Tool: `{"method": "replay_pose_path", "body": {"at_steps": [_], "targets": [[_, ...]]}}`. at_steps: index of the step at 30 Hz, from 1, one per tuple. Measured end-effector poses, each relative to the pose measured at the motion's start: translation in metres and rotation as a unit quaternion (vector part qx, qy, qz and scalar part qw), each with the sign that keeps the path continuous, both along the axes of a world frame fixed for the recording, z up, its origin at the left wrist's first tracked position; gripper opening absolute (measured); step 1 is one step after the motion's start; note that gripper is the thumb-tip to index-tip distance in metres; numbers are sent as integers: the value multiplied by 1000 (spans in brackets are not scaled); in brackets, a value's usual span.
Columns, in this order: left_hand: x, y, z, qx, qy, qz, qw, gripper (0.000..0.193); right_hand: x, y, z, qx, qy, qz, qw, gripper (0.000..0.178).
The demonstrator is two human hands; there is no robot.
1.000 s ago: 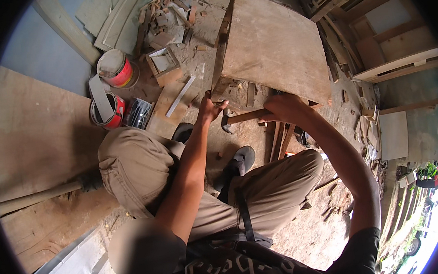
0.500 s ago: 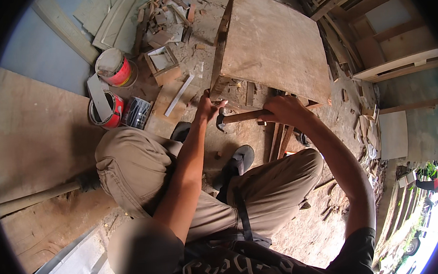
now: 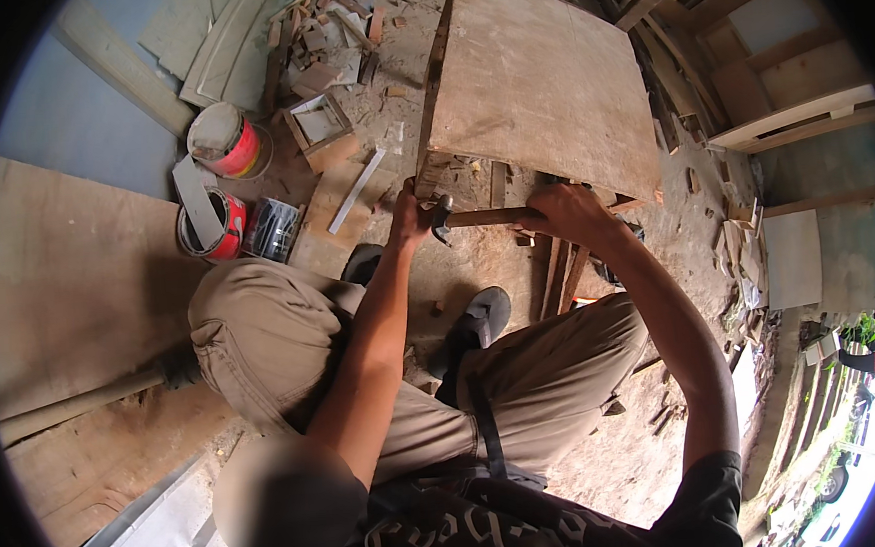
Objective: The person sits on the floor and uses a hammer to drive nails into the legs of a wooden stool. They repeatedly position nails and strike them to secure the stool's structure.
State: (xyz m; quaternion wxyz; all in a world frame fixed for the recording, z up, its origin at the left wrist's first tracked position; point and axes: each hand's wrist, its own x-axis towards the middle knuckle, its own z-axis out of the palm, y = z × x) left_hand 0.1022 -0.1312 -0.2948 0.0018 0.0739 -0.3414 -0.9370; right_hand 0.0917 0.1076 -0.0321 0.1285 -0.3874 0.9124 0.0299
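Note:
A hammer (image 3: 494, 217) lies level in my right hand (image 3: 571, 213), whose fingers are wrapped round the end of its wooden handle. Its metal head is close beside my left hand (image 3: 410, 220), at the near left corner of a wooden box (image 3: 546, 76). My left fingers are closed at the box's near edge. Whatever they pinch there is hidden by the hand and the hammer head. The box has a broad plywood panel on top and an open side facing me, with strips of wood inside.
Left of the box stand paint cans (image 3: 222, 141) and a small wooden frame box (image 3: 323, 125). A white strip (image 3: 357, 191) lies on a board. Wood offcuts (image 3: 328, 44) are heaped behind. Timber strips (image 3: 561, 271) lie beneath the box, near my right knee. A plywood sheet (image 3: 77, 275) stands at left.
The hammer head has risen and come closer to my left hand, with its handle now more level. My left hand has stayed at the box's corner.

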Motion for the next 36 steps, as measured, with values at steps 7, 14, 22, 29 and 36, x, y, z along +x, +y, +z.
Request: {"method": "replay_pose_path", "body": {"at_steps": [7, 14, 22, 29, 36], "targets": [[15, -1, 24, -480, -8, 53, 876, 72, 13, 22, -10, -87, -51, 23, 995, 45], [11, -22, 45, -639, 139, 95, 751, 69, 67, 47, -21, -134, -151, -200, 959, 47], [-8, -39, 33, -537, 111, -91, 831, 41, 180, -11, -85, -435, -365, -446, 691, 40], [-3, -33, 38, -568, 69, -89, 815, 41, 210, -76, -113, -506, -275, -494, 652, 44], [0, -36, 45, -528, 62, -97, 842, 38, 188, -71, -90, -622, -481, -488, 380, 32]]}}
